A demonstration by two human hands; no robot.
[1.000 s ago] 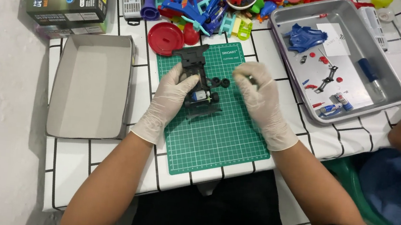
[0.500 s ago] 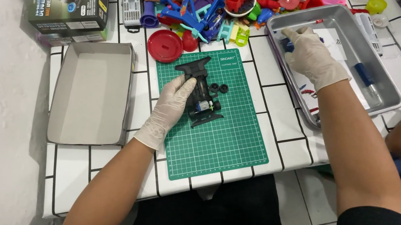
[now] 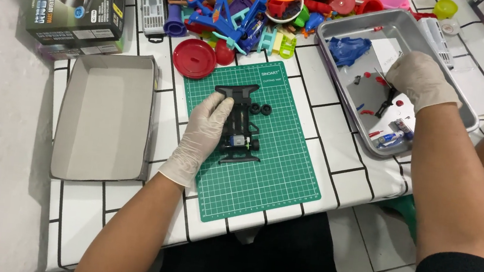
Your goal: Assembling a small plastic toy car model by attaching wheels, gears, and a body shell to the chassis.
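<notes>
The left hand (image 3: 201, 136), gloved, lies flat with fingers spread over the black chassis (image 3: 238, 123) at frame centre, pinning it to the green mat (image 3: 274, 175) so it cannot slide. Two small tyres (image 3: 260, 108) lie just beside it. The right hand (image 3: 420, 80) reaches into the metal tray (image 3: 336, 35) at upper right, fingers curled narrowly among small parts; whether they hold one cannot be told.

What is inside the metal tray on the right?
The metal tray holds a blue car body shell, a paper sheet and small red and black parts. The gloved right hand covers whatever lies beneath it.
</notes>
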